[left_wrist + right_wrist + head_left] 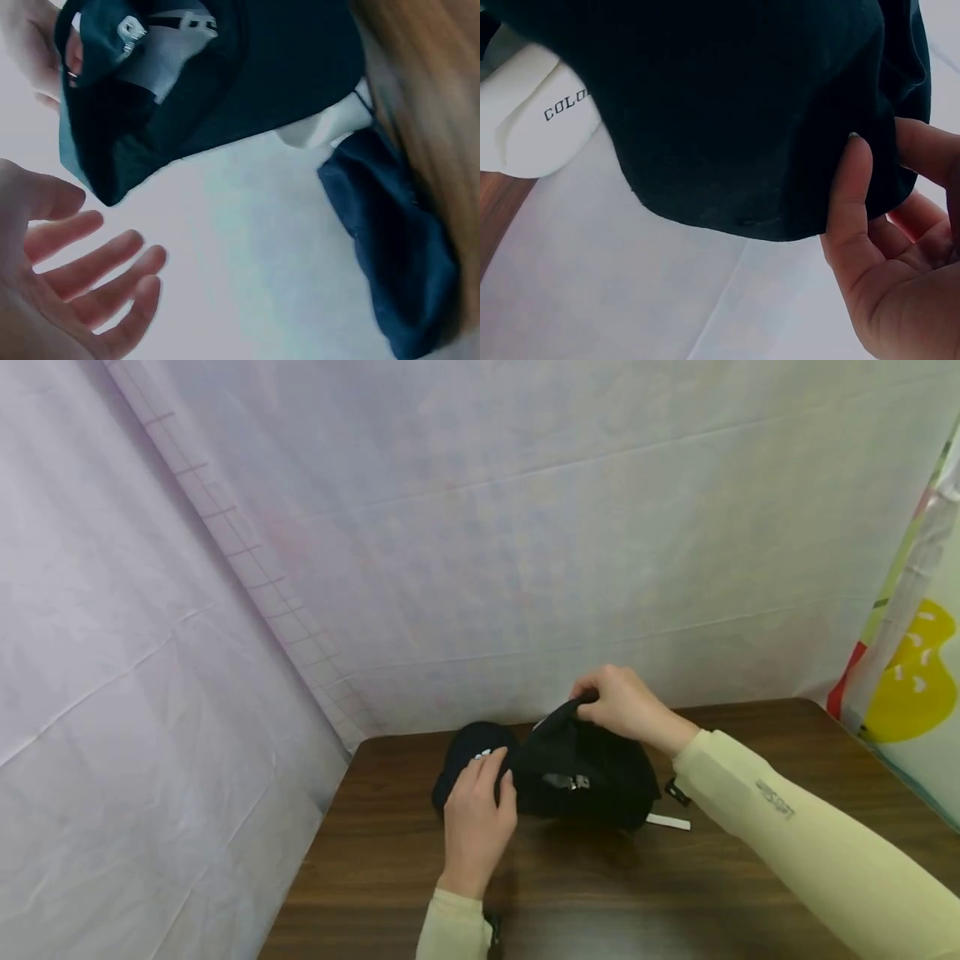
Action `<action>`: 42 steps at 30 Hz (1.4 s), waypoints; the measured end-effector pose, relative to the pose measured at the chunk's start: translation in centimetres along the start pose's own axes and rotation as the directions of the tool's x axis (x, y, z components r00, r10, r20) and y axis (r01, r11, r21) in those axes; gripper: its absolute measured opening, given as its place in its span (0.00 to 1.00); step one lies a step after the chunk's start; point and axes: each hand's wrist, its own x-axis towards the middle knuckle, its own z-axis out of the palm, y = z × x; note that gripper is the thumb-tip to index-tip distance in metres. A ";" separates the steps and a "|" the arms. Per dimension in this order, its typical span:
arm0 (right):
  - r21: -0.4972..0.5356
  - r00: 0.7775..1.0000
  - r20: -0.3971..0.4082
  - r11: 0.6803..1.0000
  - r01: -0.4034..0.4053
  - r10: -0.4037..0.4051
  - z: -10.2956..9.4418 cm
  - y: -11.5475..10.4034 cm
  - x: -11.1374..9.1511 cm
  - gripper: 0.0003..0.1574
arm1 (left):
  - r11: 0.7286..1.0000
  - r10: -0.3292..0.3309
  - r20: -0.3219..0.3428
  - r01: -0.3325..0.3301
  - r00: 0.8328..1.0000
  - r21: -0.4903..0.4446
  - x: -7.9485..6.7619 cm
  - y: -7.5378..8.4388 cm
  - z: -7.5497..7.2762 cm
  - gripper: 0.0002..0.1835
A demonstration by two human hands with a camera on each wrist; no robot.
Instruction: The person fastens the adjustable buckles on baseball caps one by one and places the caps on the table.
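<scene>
My right hand pinches the upper edge of a black cap, thumb on one side and fingers on the other. The cap is tilted, with its metal strap buckle facing me. In the right wrist view the same pinch shows on the dark fabric. My left hand is beside the cap, in front of a navy cap with small white lettering. The left wrist view shows the left hand's fingers spread and loosely bent, holding nothing, just below the black cap's edge.
A white item printed with letters starting "COLO" lies partly behind the black cap. A narrow white piece sticks out at the cap's right on the brown wooden table. Pale cloth hangs behind and at the left.
</scene>
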 end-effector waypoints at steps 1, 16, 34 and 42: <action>0.000 1.000 -0.003 1.000 0.000 0.000 0.0 0.1 0.1 0.06 | 0.999 0.037 -0.016 -0.037 0.999 -0.007 0.3 0.3 -0.1 0.18; -0.036 1.000 -0.019 0.999 0.022 -0.023 0.7 0.6 1.7 0.05 | 0.870 0.463 0.080 -0.470 0.883 0.149 2.9 3.4 1.7 0.19; -0.019 0.996 -0.016 0.996 0.086 -0.086 1.6 0.9 2.1 0.06 | 0.782 0.539 0.084 -0.535 0.838 0.320 2.8 2.6 3.6 0.06; 0.011 0.988 -0.047 0.989 0.145 -0.144 1.8 1.4 1.7 0.09 | 0.769 0.582 0.134 -0.596 0.802 0.229 3.7 3.5 2.7 0.05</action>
